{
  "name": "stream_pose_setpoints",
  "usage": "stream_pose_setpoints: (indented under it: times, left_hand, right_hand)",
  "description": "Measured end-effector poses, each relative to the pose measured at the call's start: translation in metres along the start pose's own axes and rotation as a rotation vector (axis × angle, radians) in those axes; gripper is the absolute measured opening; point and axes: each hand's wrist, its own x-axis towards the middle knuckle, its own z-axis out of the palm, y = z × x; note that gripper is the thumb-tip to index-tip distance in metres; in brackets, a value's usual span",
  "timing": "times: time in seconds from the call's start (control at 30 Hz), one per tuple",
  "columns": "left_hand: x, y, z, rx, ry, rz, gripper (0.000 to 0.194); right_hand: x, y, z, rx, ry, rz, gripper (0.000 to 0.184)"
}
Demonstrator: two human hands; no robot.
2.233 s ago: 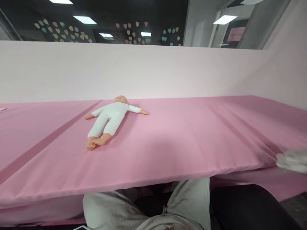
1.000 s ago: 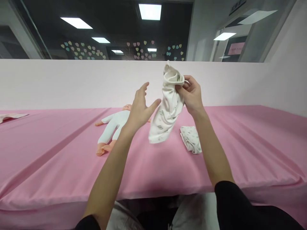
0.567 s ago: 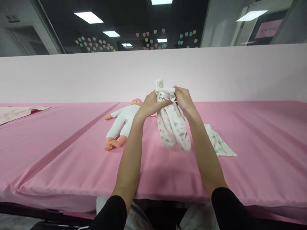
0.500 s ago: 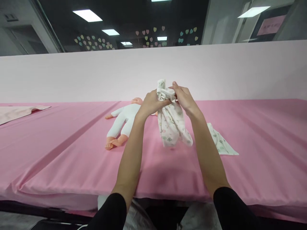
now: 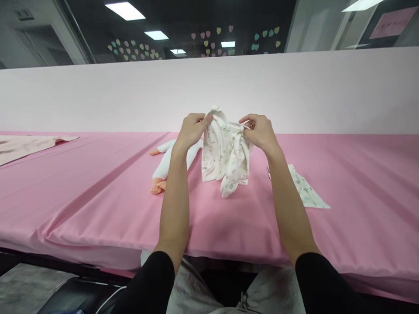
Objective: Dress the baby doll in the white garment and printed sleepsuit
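Observation:
I hold a small white baby garment [image 5: 225,157] with a printed pattern up above the pink table [image 5: 98,192]. My left hand [image 5: 190,129] pinches its top left edge. At the top right edge my right hand [image 5: 258,131] grips it, and the cloth hangs spread between the two. A baby doll [image 5: 166,168] in a white bodysuit lies on the table behind my left forearm, mostly hidden by it. Another piece of the same printed cloth [image 5: 306,189] lies flat on the table to the right of my right arm.
A pale pink wall panel [image 5: 98,96] runs along the back of the table. A light pink cloth [image 5: 22,146] lies at the far left. The table's front edge is close to my lap, and a dark chair part [image 5: 75,296] shows at the lower left.
My hands have moved apart and the bunched garment has opened out between them. Earlier only my right hand held it, and before that no hands were over the table.

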Motion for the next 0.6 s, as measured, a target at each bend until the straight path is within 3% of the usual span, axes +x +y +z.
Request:
stream_pose_setpoints:
  times: [0.17,0.3,0.43,0.6]
  left_hand:
    - [0.008,-0.015,-0.006,-0.045,0.2,-0.009,0.037]
    - [0.015,-0.022,-0.009,-0.276,0.314,-0.028,0.026]
    - [0.012,-0.011,-0.006,-0.365,0.231,-0.016,0.028]
    - [-0.005,0.017,0.0,-0.102,0.015,0.091,0.027]
  right_hand:
    - [0.0,0.007,-0.01,-0.155,0.196,0.059,0.02]
    - [0.0,0.002,-0.026,0.118,0.215,-0.022,0.029]
    - [0.0,-0.008,-0.038,0.399,0.096,0.0,0.033]
    - [0.001,-0.005,-0.04,0.421,0.056,0.053,0.029]
